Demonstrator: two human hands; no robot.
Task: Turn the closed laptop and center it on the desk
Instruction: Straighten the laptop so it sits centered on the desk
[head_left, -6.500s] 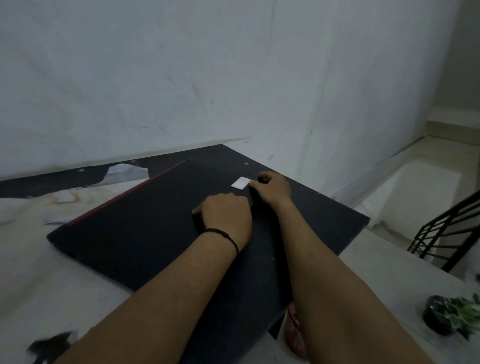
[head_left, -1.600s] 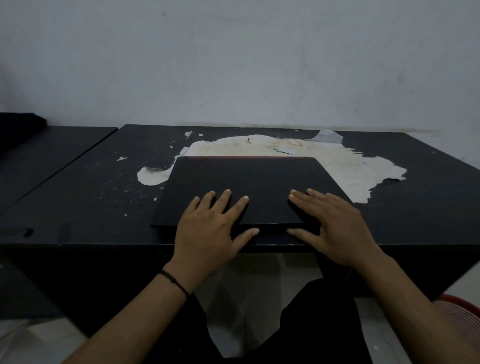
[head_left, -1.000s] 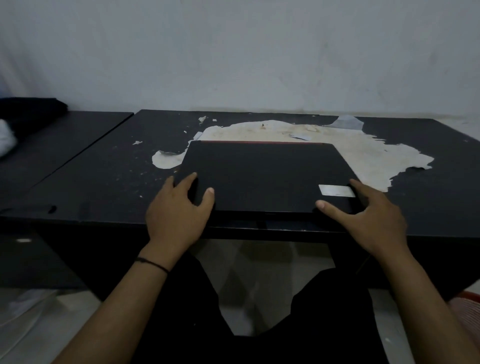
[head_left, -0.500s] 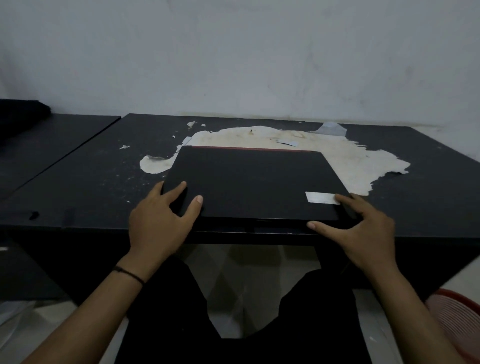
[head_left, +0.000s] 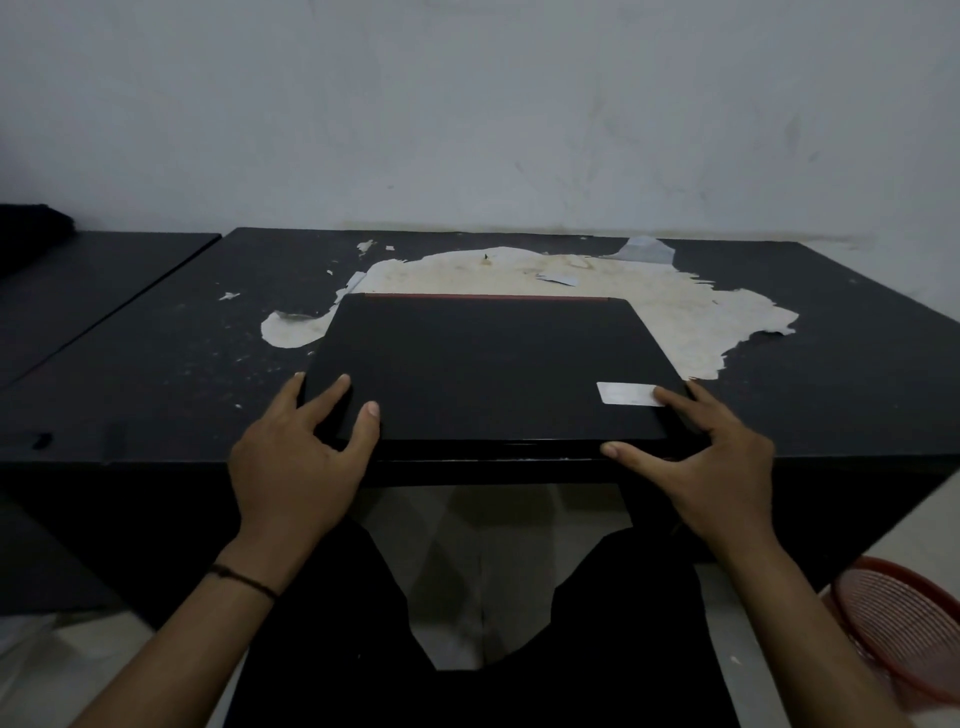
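Observation:
A closed black laptop (head_left: 493, 364) lies flat on the black desk (head_left: 156, 364), near the front edge and about midway across, with its long side parallel to the wall. A red strip runs along its far edge and a small white sticker (head_left: 626, 393) sits at its near right corner. My left hand (head_left: 296, 462) grips the near left corner, fingers on the lid and thumb at the front edge. My right hand (head_left: 701, 462) grips the near right corner the same way, fingertips touching the sticker.
The desk's black top is peeled away in a large pale patch (head_left: 649, 301) behind the laptop. A second black desk (head_left: 78, 275) adjoins on the left. A red basket (head_left: 904, 629) stands on the floor at lower right. My legs are under the desk.
Since a second and a half ago my hands slid from flat on the lid's middle out to its near corners. The laptop has stayed square to the desk's front edge.

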